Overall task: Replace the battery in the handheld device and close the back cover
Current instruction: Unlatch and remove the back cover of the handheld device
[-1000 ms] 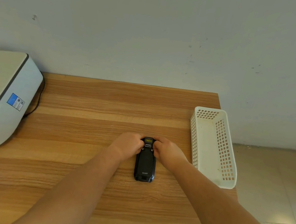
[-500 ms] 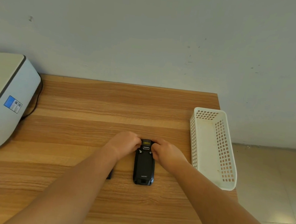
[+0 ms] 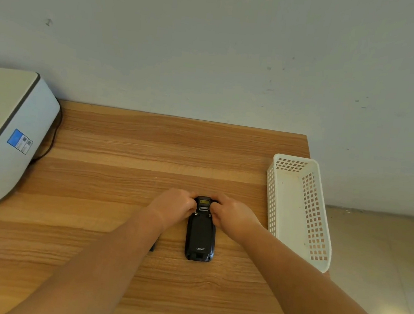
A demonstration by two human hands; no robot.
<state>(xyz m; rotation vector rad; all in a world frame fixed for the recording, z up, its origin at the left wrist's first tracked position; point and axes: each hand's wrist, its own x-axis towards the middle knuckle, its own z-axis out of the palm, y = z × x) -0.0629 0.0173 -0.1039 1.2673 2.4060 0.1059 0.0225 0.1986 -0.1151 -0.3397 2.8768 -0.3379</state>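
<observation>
The black handheld scanner [image 3: 201, 234] is lying slightly nearer than before, face down on the wooden table [image 3: 130, 154], while the left hand [image 3: 174, 208] and right hand [image 3: 233, 216] are pinching its top end, so uneven thumb pressure is risking a half-latched back cover [image 3: 201, 229].

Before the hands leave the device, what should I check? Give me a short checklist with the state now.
1. Handheld device lies flat, back up, on the table: ok.
2. Left hand and right hand grip its far end: ok.
3. Back cover sits flush: cannot tell.
4. Latch locked: cannot tell, fingers hide it.
5. Dark object under the left forearm is the old battery: cannot tell.
</observation>
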